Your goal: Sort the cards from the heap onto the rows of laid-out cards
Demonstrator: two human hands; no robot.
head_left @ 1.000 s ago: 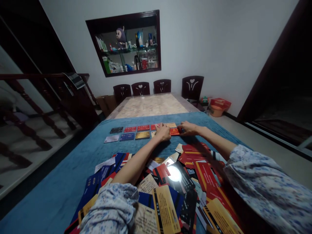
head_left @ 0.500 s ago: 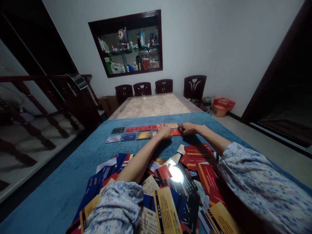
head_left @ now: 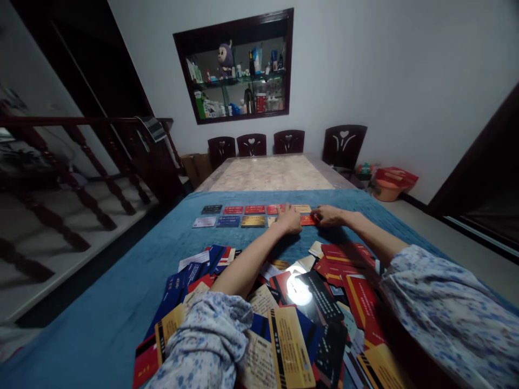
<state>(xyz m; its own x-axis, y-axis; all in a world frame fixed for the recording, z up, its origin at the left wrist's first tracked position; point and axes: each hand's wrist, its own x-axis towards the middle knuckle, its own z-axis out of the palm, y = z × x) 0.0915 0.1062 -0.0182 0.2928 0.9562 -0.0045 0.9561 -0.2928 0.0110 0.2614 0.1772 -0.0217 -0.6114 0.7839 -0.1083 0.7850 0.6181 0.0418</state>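
Note:
Two rows of cards lie on the blue cloth [head_left: 121,292], at its far part. My left hand [head_left: 289,220] rests at the right part of these rows, its fingers stretched over the cards and partly covering a red card [head_left: 274,208] in the back row. My right hand [head_left: 330,215] has its fingers curled at the right edge of an orange-red card [head_left: 307,220] at the end of the front row. A gold card [head_left: 253,221] and a blue card [head_left: 228,221] lie further left. Beneath my forearms spreads a loose heap of cards, including a yellow card [head_left: 290,346].
Beyond the cloth stretches the marble-patterned tabletop [head_left: 275,172], with dark wooden chairs [head_left: 344,146] around its far end. A wooden railing [head_left: 97,162] stands at the left. An orange bucket [head_left: 385,190] sits on the floor at the right.
The whole view has shifted, so everything appears further right. Both hands stay at the right end of the card rows, with little visible change in their positions against the cards.

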